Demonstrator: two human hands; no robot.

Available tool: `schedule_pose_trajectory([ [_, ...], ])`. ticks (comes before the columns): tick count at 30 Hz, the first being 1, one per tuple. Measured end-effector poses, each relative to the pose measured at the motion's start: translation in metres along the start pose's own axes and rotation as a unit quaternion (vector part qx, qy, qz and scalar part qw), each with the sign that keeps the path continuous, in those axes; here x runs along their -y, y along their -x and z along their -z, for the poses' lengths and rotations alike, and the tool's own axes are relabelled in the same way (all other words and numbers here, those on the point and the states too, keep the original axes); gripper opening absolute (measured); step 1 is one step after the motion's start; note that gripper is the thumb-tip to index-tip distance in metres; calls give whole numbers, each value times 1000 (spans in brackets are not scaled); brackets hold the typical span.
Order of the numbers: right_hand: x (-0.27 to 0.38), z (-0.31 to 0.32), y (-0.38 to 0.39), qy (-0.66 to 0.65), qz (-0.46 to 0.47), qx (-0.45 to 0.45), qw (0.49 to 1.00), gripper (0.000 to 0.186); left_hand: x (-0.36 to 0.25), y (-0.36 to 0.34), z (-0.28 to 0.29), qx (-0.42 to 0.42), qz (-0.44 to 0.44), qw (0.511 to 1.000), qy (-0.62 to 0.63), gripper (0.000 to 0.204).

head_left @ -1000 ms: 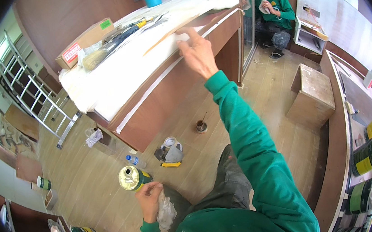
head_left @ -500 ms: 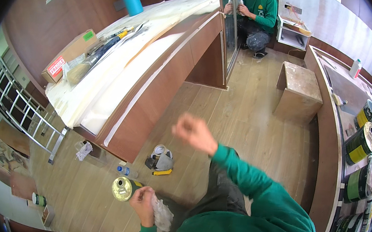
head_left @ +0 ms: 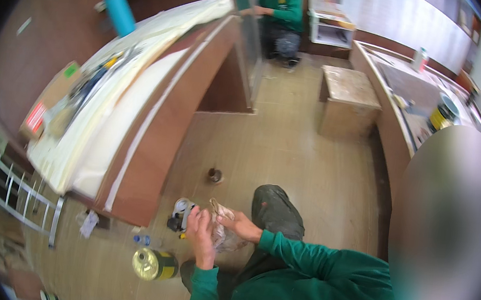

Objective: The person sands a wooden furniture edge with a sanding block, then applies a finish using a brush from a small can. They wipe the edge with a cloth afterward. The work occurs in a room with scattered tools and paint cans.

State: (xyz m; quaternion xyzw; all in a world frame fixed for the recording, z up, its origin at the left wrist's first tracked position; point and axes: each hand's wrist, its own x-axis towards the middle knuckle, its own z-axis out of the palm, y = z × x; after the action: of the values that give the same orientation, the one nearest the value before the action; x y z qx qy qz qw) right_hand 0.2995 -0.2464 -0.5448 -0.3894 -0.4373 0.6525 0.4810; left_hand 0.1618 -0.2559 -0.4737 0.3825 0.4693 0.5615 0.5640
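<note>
A crumpled whitish rag (head_left: 222, 211) is between my two hands, above my bent knee. The fingers and thumb of my right hand (head_left: 241, 226) close on it from the right. My left hand (head_left: 201, 241) is raised against its left side, fingers stretched upward and palm turned towards it; the rag partly covers the palm. Left of my left hand, a metal can (head_left: 147, 264) with a gold top and dark side stands on the floor. Just beyond that hand lie a roll of tape (head_left: 183, 205) and some dark items. Farther ahead is a small dark cup-like container (head_left: 214, 175).
A covered brown counter (head_left: 154, 135) on the left holds a blue bottle (head_left: 119, 11), brushes and a cardboard box (head_left: 53, 95). A ladder (head_left: 19, 191) lies left. Ahead are a wooden box (head_left: 350, 94) and a crouching co-worker (head_left: 284, 14). A blurred patch hides the right side.
My right hand has come down and inward to grip the rag. My left hand has lifted beside it, away from the can. The view has shifted, and the small dark container now shows.
</note>
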Motion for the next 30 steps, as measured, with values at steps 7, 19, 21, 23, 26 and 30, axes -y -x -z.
schedule_pose_trajectory([
  [7,30,131,-27,-31,-108,-190,975,49,80,-27,92,43,2,910,-412,47],
  [19,-5,173,22,392,-46,-314,864,62,237,17,182,228,-9,579,-783,59],
  [21,-6,176,30,405,-11,-326,854,61,233,16,164,222,-9,575,-788,60],
  [23,-6,186,40,421,1,-336,842,59,236,13,145,225,-10,578,-785,61],
  [26,-7,190,48,437,-3,-346,830,58,236,10,139,224,-7,580,-783,62],
  [30,-13,194,50,449,23,-355,819,59,238,7,132,218,-7,595,-774,64],
])
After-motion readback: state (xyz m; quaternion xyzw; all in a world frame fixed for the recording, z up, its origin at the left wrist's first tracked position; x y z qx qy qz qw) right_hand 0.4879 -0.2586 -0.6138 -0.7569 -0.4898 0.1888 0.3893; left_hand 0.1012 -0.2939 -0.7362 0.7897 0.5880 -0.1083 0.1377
